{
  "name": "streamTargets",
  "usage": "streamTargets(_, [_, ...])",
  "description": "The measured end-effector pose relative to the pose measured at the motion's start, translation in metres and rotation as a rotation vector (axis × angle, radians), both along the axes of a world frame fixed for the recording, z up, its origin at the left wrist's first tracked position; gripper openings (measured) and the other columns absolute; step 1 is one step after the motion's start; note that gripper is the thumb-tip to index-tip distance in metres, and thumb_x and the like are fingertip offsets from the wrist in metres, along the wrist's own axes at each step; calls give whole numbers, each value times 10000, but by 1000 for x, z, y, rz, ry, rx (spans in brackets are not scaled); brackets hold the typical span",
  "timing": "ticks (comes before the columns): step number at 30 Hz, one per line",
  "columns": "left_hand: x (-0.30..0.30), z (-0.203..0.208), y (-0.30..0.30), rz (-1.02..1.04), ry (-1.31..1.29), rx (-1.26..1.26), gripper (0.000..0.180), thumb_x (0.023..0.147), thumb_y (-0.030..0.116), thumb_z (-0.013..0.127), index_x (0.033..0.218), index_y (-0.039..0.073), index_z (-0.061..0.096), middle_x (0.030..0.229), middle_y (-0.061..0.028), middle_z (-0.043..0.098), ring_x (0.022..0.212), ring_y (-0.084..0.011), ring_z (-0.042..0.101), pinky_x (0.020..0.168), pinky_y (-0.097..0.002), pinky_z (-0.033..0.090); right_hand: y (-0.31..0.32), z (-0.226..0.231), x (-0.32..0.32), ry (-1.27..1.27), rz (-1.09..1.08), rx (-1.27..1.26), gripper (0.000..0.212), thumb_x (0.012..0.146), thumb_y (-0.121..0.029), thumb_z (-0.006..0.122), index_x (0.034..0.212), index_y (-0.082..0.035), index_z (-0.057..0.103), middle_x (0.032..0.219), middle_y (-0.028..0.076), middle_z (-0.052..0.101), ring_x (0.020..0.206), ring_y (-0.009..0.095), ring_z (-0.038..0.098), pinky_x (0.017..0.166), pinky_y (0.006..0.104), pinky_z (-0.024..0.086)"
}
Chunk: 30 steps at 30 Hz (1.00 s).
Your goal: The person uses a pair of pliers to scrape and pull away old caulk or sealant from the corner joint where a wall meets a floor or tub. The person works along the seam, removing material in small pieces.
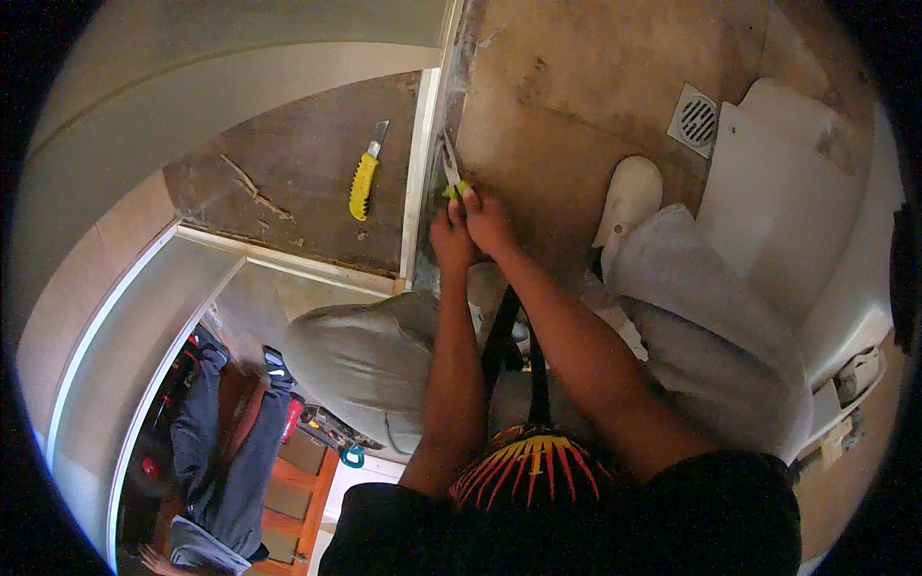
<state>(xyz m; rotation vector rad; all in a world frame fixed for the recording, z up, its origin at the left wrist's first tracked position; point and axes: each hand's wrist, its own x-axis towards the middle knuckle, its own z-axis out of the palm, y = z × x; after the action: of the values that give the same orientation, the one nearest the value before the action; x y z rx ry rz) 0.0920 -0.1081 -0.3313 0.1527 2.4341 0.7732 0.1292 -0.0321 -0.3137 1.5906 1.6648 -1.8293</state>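
Both hands meet at a pair of long-nose pliers (451, 171) with yellow-green handles. My right hand (491, 227) is closed around a handle. My left hand (451, 236) is closed beside it, at the handle ends; the fingers partly hide the grips. The metal jaws point away from me and lie along the dirty joint beside a white frame strip (420, 154). Whether they bite on anything is too small to tell. Left of the strip, a yellow utility knife (362, 182) lies on the brown floor with its blade out.
Loose strips of debris (255, 189) lie left of the knife. A floor drain (696, 119) and a white ceramic fixture (778, 182) are on the right, near my light shoe (631, 192). Frosted panels (144, 322) curve along the left; beyond them is another person in dark trousers (226, 432).
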Motion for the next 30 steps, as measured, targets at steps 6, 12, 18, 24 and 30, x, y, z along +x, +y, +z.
streamTargets(6, [5,-23,2,128,-148,-45,481,888,411,439,851,-52,565,769,-272,566,735,-427,550,649,-472,417,16,-8,-6,-30,58,-84,497,904,-430,355,979,6,583,874,254,596,851,424,560,756,454,428])
streamTargets(12, [-20,15,35,36,-180,-32,457,893,384,439,831,-48,573,758,-264,581,701,-423,557,631,-453,424,22,-23,-16,-101,63,-24,531,894,-453,353,948,24,580,824,235,602,760,394,580,704,443,441])
streamTargets(18, [-40,-9,46,-50,-40,11,490,886,389,453,773,-77,550,658,-251,566,601,-369,555,575,-433,425,57,4,-38,11,14,-87,578,893,-478,331,948,43,574,810,229,598,725,373,593,703,438,458])
streamTargets(24, [-40,3,98,56,-76,-3,530,842,432,503,787,-93,553,672,-275,562,625,-390,556,588,-438,426,96,-7,-43,-27,44,90,578,886,-487,342,1002,27,579,922,267,585,883,409,564,793,441,434])
streamTargets(30, [-44,19,117,14,-107,56,514,850,411,492,802,-96,564,754,-304,565,729,-430,560,632,-460,429,104,-19,-44,-60,-3,62,539,885,-478,369,913,6,602,769,205,595,659,329,577,593,407,460])
